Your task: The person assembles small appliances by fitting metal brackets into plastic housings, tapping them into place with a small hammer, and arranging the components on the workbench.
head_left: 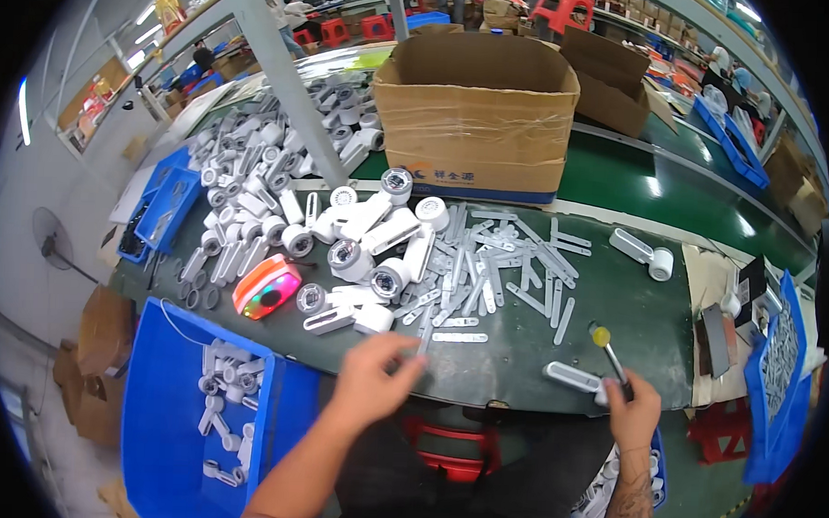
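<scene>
My left hand [377, 376] is over the front edge of the bench, its thumb and forefinger apart. Its fingertips are close to a narrow grey plastic strip [426, 331], and I cannot tell if they touch it. In my right hand [635, 411] is a small hammer [614, 361] with a yellow head, pointing away from me. Beside that hand a white handle-shaped plastic part [571, 375] with a round end lies at the bench edge. Between the hands a heap of grey strips [473, 275] spreads over the green bench top [483, 380].
White round-headed parts [388, 231] pile up at left, beside an orange device with coloured lights [267, 287]. A cardboard box [478, 124] stands behind. Blue bins sit below left [272, 418] and at right [776, 363]. Another white part [643, 253] lies far right.
</scene>
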The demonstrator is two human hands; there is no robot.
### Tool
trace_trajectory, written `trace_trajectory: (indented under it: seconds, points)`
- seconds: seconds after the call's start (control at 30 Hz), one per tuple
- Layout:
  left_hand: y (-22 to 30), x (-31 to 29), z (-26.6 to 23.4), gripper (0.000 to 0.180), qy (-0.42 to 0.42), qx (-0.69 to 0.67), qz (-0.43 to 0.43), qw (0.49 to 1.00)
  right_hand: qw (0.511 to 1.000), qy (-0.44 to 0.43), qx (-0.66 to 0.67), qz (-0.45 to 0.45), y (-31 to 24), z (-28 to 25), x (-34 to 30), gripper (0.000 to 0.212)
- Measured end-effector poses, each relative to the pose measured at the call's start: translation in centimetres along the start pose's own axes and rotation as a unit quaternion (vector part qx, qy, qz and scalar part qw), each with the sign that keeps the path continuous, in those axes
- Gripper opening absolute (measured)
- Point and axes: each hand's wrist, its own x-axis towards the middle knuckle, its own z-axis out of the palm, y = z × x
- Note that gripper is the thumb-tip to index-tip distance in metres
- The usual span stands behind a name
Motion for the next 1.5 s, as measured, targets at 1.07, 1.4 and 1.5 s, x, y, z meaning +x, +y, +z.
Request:
trace_trajectory:
  seconds: [1.07,1.4,1.5]
  points:
    - [-0.1,-0.9,10.4,0.036,-0.111,0.03,0.128,0.985,0.942,-0.105,0.025,-0.319,-8.3,4.6,-5.5,0.045]
    - [-2.9,-3.1,9.8,0.027,-0.005,0.014,0.222,0.975,0.891,-0.164,-0.103,-0.412,-9.3,4.8,-2.8,0.056]
    - [-2.9,-2.8,9.5,0.03,-0.008,0.006,0.232,0.973,0.885,-0.19,-0.109,-0.41,-9.7,5.1,-2.2,0.055]
